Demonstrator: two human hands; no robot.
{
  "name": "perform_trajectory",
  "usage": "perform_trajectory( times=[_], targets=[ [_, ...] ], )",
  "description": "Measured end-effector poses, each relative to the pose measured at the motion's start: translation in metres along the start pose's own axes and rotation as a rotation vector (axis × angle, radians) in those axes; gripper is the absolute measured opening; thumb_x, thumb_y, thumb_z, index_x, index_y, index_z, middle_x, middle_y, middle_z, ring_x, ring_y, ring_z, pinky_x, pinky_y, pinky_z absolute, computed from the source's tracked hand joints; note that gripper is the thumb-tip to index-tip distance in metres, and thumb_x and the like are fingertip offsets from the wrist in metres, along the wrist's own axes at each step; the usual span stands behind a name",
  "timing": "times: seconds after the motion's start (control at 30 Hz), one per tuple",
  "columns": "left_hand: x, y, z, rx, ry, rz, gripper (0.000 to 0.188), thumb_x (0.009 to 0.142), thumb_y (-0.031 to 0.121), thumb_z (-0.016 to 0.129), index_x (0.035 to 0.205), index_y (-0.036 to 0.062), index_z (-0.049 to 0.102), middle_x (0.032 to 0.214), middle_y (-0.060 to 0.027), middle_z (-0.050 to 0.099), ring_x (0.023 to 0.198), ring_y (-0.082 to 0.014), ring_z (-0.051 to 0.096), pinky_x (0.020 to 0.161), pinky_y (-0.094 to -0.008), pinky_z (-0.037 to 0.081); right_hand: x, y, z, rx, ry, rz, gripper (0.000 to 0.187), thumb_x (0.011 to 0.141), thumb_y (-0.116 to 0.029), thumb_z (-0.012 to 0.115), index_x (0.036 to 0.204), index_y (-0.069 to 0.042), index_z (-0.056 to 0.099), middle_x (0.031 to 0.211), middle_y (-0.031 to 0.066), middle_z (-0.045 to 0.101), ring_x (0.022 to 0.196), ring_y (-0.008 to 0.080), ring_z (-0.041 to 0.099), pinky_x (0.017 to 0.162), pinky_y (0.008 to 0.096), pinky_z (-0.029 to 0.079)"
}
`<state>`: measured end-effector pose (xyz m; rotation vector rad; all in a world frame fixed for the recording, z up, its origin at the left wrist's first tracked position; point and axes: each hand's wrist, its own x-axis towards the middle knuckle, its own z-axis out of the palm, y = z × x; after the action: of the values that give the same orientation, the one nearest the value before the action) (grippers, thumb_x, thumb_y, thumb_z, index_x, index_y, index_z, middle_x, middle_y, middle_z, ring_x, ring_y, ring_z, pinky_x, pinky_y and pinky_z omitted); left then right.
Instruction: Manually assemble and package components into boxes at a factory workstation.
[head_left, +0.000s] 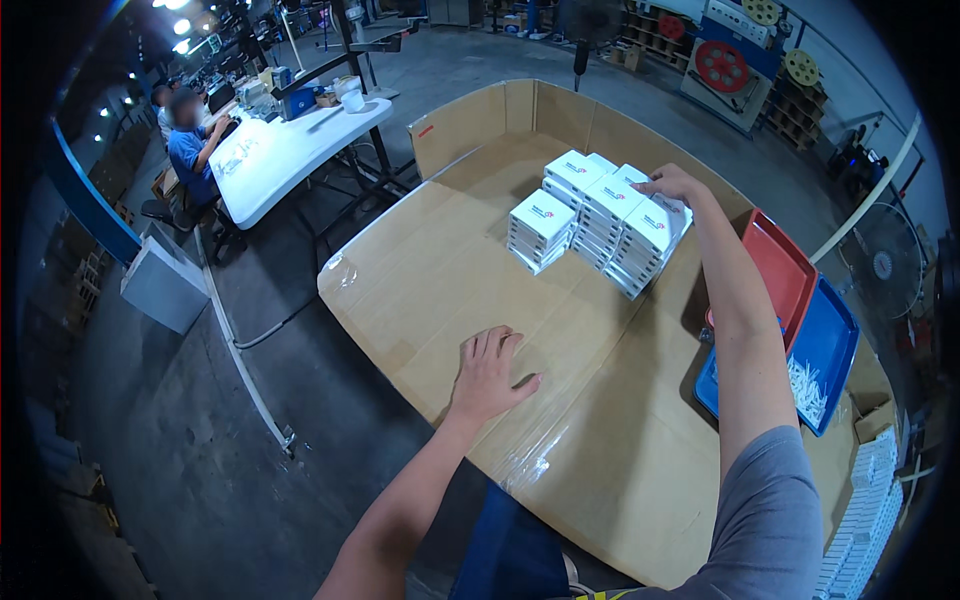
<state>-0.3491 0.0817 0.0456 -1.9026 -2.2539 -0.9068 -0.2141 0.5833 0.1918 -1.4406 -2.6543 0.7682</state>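
Several stacks of small white boxes (540, 217) stand close together on the cardboard-covered table (430, 260). Their tops carry small coloured print. At the back right of this group, my right hand (672, 184) reaches over with bent fingers and grips a white box (676, 208) at the top of a stack. The thumb side is partly hidden. My left hand (486, 378) rests near the table's front left edge, fingers spread on the cardboard, with nothing in it.
A red tray (778, 262) lies over a blue tray (835, 330) holding small white pieces (806, 390), right of my right arm. More white boxes (862, 510) line the lower right. A cardboard wall (590, 115) borders the far side. People sit at a white table (300, 150) far left.
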Motion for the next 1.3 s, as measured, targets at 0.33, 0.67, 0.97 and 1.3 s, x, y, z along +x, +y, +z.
perform_trajectory(
  times=[0.33, 0.67, 0.97, 1.3],
  targets=[
    [0.002, 0.001, 0.009, 0.017, 0.018, 0.021, 0.068, 0.081, 0.047, 0.079, 0.132, 0.0071, 0.058, 0.133, -0.0135, 0.055, 0.129, -0.0325, 0.05, 0.11, -0.0489, 0.037, -0.05, -0.043, -0.009, 0.583, 0.906, -0.491, 0.035, 0.083, -0.009, 0.087, 0.109, -0.003, 0.064, 0.099, 0.0048, 0.071, 0.086, 0.0138, 0.062, 0.078, 0.0293, 0.051],
    [-0.012, -0.002, 0.024, 0.055, 0.045, 0.067, 0.065, 0.082, 0.049, 0.079, 0.13, 0.009, 0.06, 0.132, -0.0117, 0.057, 0.129, -0.0296, 0.052, 0.107, -0.0489, 0.038, -0.297, -0.03, 0.009, 0.944, 0.7, -0.614, 0.04, 0.088, -0.003, 0.082, 0.123, -0.003, 0.062, 0.111, 0.004, 0.07, 0.104, 0.0123, 0.066, 0.092, 0.0278, 0.054],
    [-0.006, -0.009, 0.034, 0.114, 0.101, 0.121, 0.059, 0.084, 0.042, 0.078, 0.129, 0.0081, 0.06, 0.13, -0.011, 0.058, 0.126, -0.0323, 0.054, 0.107, -0.0485, 0.039, -0.553, 0.079, 0.217, 2.039, 0.601, -0.123, 0.032, 0.107, -0.019, 0.063, 0.133, -0.001, 0.057, 0.122, 0.0071, 0.069, 0.114, 0.0172, 0.067, 0.1, 0.0343, 0.055],
    [-0.083, 0.201, 0.055, -0.538, -0.336, -0.138, 0.046, 0.095, 0.038, 0.075, 0.126, 0.0058, 0.063, 0.084, -0.0091, 0.065, 0.071, -0.021, 0.064, 0.068, -0.0382, 0.052, -0.723, 0.101, 0.257, 1.991, 0.665, -0.03, 0.045, 0.095, -0.008, 0.078, 0.133, 0.0, 0.058, 0.121, 0.0058, 0.069, 0.113, 0.0144, 0.066, 0.097, 0.029, 0.056]
  ],
)
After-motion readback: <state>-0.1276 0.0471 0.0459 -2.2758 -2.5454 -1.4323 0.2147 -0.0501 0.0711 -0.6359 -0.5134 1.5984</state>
